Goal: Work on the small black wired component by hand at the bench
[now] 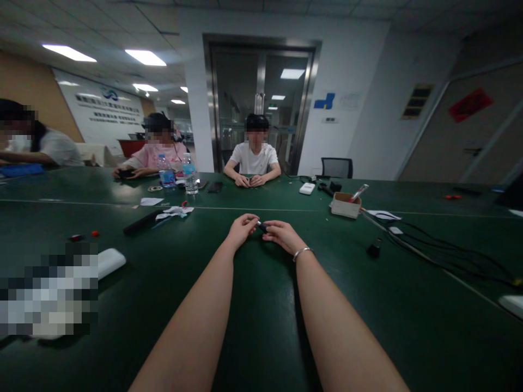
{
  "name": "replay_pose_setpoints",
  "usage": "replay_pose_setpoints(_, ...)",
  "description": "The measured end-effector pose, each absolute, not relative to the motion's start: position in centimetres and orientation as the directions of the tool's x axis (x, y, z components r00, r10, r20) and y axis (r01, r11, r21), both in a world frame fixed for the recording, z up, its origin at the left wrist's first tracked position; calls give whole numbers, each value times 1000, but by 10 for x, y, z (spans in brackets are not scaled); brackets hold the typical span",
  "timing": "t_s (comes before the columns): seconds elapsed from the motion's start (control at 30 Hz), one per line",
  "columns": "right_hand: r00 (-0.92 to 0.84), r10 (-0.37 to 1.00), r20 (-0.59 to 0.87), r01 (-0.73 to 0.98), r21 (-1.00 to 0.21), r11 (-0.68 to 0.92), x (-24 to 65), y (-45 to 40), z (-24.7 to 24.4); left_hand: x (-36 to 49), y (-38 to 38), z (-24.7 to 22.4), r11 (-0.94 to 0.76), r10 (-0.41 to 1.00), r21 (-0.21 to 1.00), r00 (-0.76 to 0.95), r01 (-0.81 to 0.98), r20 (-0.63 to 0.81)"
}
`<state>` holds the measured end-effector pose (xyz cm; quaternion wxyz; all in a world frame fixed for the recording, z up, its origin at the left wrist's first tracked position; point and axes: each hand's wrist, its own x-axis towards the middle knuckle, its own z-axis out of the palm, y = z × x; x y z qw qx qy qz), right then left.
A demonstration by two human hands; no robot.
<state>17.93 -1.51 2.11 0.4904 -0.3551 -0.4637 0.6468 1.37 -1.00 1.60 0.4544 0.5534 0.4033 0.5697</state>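
Both of my hands meet over the green table (261, 305), roughly in the middle of the view. Between them is a small dark object with a silvery end (262, 227); its exact kind is too small to tell. The fingertips of my left hand (242, 230) pinch the silvery end. My right hand (283, 235), with a silver bangle at its wrist, is closed on the dark end. Part of the object is hidden by the fingers.
A small box (345, 206), a black item (373, 248) and black cables (445, 247) lie to the right. Left are paper scraps (175, 212), a black long object (143, 222) and water bottles (190, 175). Across the table sits a person (254, 158); others sit left.
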Motion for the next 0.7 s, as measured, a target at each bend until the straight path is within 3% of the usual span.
replay_pose_setpoints(0.47,-256,967,-2,-307,-948,-83,178,-15,23,13,-5,12,-203,979,974,-17,-101,203)
replay_pose_setpoints(0.7,-208,975,80,-245,-969,27,171,-12,17,11,-5,17,-153,985,939,-127,-308,119)
